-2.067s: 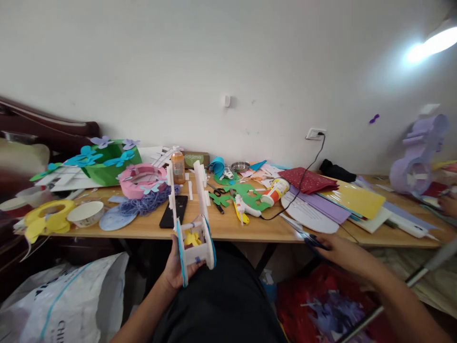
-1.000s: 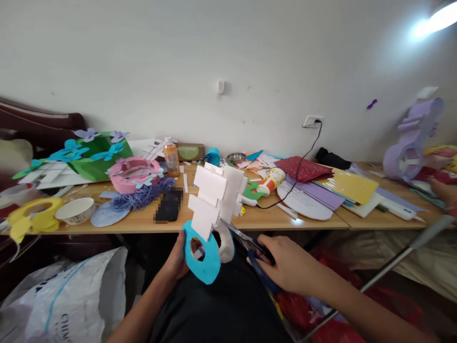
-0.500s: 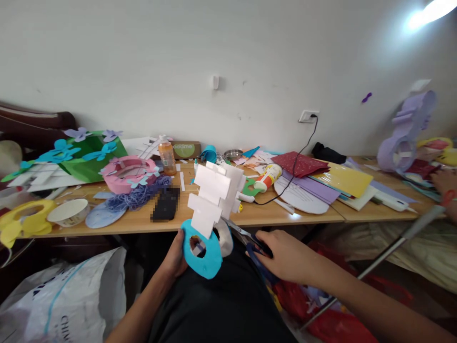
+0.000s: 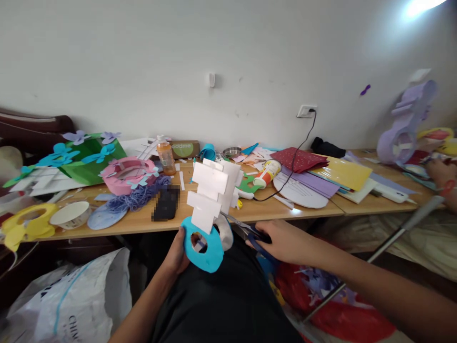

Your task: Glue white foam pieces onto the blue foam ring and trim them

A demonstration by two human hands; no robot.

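Note:
My left hand (image 4: 177, 255) is closed on the edge of a paper craft piece above my lap. Its lower part is a blue ring (image 4: 204, 259) with a round hole, and stepped white card panels (image 4: 210, 186) rise from it. A second, pale ring (image 4: 225, 232) shows behind the blue one. In my right hand (image 4: 274, 238) are dark-handled scissors (image 4: 245, 229), my fingers around the handles. The blades point left and reach the craft piece just under the white panels, where the tips are partly hidden.
Across the wooden table (image 4: 135, 227) lie a pink ring craft (image 4: 129, 175), purple yarn (image 4: 137, 200), a bottle (image 4: 165, 157), a paper cup (image 4: 267, 173) and coloured sheets (image 4: 341, 171). A grey metal pole (image 4: 396, 240) slants at right. Another person's hand (image 4: 444, 174) is at far right.
The scissor handles have drawn closer together at the craft piece. The blue ring has tilted slightly, and the view has shifted a little.

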